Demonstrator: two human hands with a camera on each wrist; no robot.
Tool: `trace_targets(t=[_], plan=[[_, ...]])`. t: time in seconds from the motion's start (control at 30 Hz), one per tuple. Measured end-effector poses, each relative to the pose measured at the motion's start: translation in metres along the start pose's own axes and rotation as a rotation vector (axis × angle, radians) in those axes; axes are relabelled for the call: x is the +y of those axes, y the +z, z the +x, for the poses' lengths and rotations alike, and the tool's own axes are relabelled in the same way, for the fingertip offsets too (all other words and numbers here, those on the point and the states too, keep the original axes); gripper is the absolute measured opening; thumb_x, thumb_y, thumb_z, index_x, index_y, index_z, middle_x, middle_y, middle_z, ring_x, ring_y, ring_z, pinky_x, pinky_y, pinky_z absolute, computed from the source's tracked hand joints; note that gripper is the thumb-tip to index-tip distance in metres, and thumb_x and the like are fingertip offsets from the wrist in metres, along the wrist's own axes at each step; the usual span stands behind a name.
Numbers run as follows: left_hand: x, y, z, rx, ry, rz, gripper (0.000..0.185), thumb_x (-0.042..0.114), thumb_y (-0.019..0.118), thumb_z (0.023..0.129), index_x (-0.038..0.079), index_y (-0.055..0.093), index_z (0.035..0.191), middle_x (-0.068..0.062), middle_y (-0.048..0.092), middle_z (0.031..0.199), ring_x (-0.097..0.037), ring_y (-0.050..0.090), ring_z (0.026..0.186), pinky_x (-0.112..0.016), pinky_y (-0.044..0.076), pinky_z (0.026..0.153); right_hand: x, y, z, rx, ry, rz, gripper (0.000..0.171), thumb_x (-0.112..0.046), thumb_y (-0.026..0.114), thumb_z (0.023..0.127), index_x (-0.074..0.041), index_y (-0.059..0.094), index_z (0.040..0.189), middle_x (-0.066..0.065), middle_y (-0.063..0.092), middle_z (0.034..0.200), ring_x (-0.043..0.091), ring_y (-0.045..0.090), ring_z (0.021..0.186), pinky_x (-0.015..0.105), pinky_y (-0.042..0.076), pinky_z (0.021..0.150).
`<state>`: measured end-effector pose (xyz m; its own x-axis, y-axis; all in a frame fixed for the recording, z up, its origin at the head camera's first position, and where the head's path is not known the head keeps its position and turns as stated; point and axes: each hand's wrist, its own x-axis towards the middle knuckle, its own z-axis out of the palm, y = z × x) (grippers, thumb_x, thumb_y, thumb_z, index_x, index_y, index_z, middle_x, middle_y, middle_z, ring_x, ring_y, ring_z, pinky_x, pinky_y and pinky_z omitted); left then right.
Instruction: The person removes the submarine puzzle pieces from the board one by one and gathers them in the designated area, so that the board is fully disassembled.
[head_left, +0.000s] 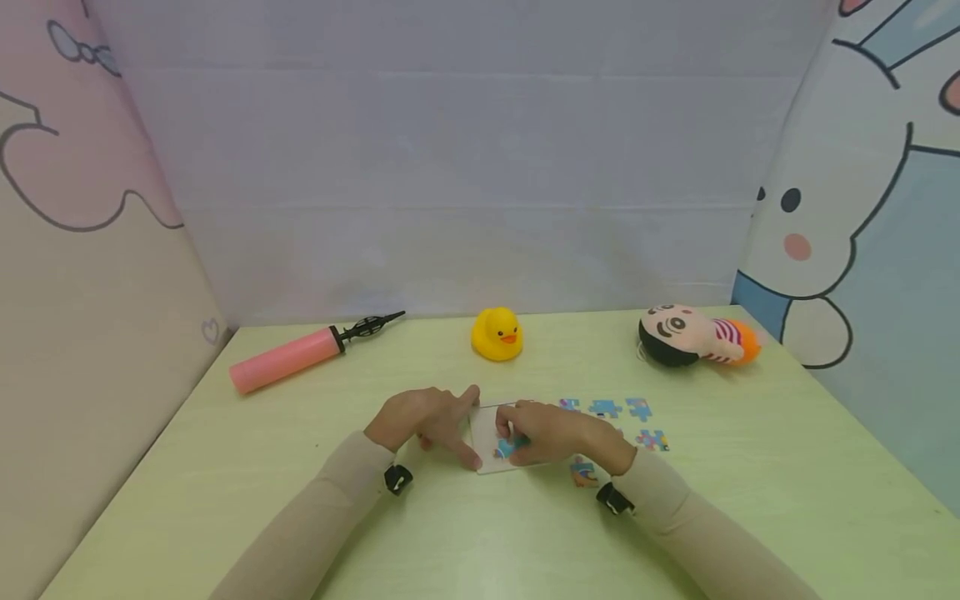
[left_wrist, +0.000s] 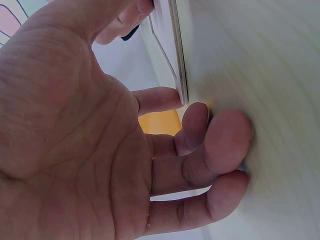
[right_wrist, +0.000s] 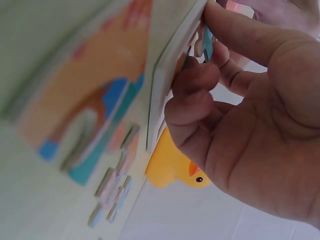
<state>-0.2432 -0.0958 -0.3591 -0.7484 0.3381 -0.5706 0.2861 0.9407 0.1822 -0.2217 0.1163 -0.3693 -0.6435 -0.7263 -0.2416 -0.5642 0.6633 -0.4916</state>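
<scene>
A white puzzle board (head_left: 483,423) lies flat on the table between the hands. My left hand (head_left: 429,419) spreads its thumb and index finger along the board's left side, touching its edge. In the left wrist view its other fingers (left_wrist: 227,142) bend toward the tabletop. Over the board, my right hand (head_left: 551,431) has its fingers bent around a blue jigsaw piece (head_left: 504,449). The right wrist view shows that teal-blue piece (right_wrist: 208,46) at the thumb and fingertips, partly hidden. Just right of the board lies an orange-brown jigsaw piece (head_left: 583,473), by the right wrist.
Several loose jigsaw pieces (head_left: 604,408) lie right of the board. A yellow rubber duck (head_left: 497,335) sits behind it. A pink hand pump (head_left: 288,361) lies at the back left, a plush doll (head_left: 693,335) at the back right. Walls border the table (head_left: 787,500).
</scene>
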Motion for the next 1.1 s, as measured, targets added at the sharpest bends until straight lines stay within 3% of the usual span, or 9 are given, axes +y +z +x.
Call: trace_targets(t=[0.13,0.3,0.6,0.8,1.1], plan=[[0.0,0.001,0.0,0.006,0.003,0.004,0.088,0.066,0.081,0.07,0.03,0.035,0.136,-0.005,0.056,0.078,-0.021,0.054,0.053,-0.033,0.039,0.056,0.0,-0.002,0.0,-0.007,-0.04,0.025,0.018,-0.004,0.066,0.094,-0.012,0.051,0.096,-0.001,0.046,0.079,0.013,0.041,0.07,0.025,0.034,0.065],[-0.001,0.002,-0.001,0.011,0.014,-0.003,0.092,0.067,0.08,0.07,0.029,0.034,0.139,-0.006,0.058,0.085,-0.021,0.056,0.054,-0.033,0.041,0.057,0.002,-0.005,0.001,-0.02,-0.023,0.106,0.011,-0.002,0.06,0.099,-0.009,0.054,0.092,-0.004,0.047,0.072,0.008,0.044,0.06,0.023,0.038,0.063],[-0.001,0.002,-0.001,0.003,0.011,-0.007,0.098,0.069,0.08,0.069,0.028,0.032,0.144,-0.006,0.059,0.089,-0.02,0.054,0.055,-0.033,0.041,0.057,0.006,-0.01,-0.003,-0.057,0.031,0.204,0.008,-0.006,0.055,0.103,-0.009,0.052,0.096,0.002,0.055,0.072,0.012,0.051,0.061,0.024,0.043,0.062],[-0.001,0.002,0.001,0.008,0.003,0.001,0.096,0.07,0.079,0.069,0.029,0.033,0.142,-0.005,0.057,0.086,-0.02,0.053,0.054,-0.032,0.04,0.056,0.009,-0.02,-0.007,-0.062,0.037,0.199,0.01,-0.01,0.056,0.103,-0.011,0.052,0.094,0.004,0.059,0.069,0.014,0.053,0.059,0.026,0.041,0.064],[-0.002,0.002,0.003,0.008,0.008,0.005,0.094,0.069,0.079,0.069,0.029,0.034,0.141,-0.005,0.056,0.082,-0.02,0.051,0.052,-0.032,0.039,0.056,0.009,-0.027,-0.018,-0.074,0.006,0.231,0.011,-0.009,0.058,0.102,-0.009,0.052,0.092,0.001,0.058,0.083,0.016,0.059,0.069,0.026,0.042,0.065]])
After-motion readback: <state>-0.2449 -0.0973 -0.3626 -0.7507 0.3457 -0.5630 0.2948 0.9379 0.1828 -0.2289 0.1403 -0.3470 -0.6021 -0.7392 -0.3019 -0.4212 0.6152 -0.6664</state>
